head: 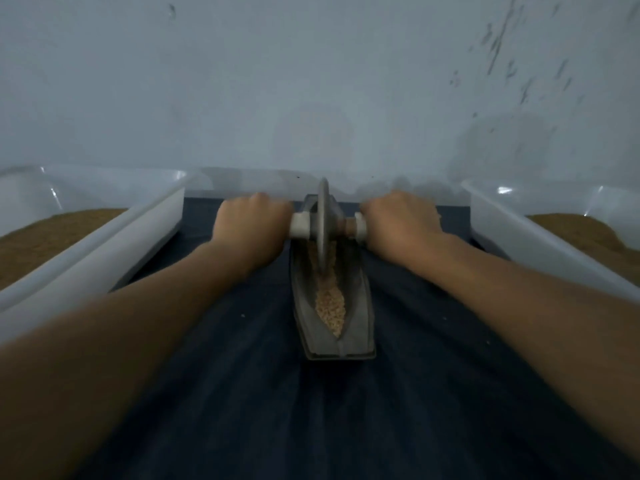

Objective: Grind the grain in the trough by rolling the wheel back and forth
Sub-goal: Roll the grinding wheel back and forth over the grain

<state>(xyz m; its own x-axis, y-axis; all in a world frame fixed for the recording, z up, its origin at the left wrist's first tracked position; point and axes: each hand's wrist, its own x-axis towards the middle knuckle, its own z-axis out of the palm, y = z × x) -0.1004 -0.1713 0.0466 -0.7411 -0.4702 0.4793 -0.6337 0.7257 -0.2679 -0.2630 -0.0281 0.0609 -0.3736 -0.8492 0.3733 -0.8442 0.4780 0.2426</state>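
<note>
A grey boat-shaped trough [360, 327] lies lengthwise on a dark blue cloth, its narrow groove holding pale grain [330, 306]. A thin grey wheel [323, 216] stands upright in the groove towards the trough's far end, on a cross axle with white collars [299, 226]. My left hand [251, 225] grips the axle handle on the left of the wheel. My right hand [400, 221] grips the handle on the right. Both handles are hidden inside my fists, and both arms reach forward.
A white plastic tub [114, 244] with brown grain stands on the left, a second white tub [526, 244] with brown grain on the right. The dark blue cloth [311, 410] covers the floor between them. A pale wall [311, 81] rises just beyond the trough.
</note>
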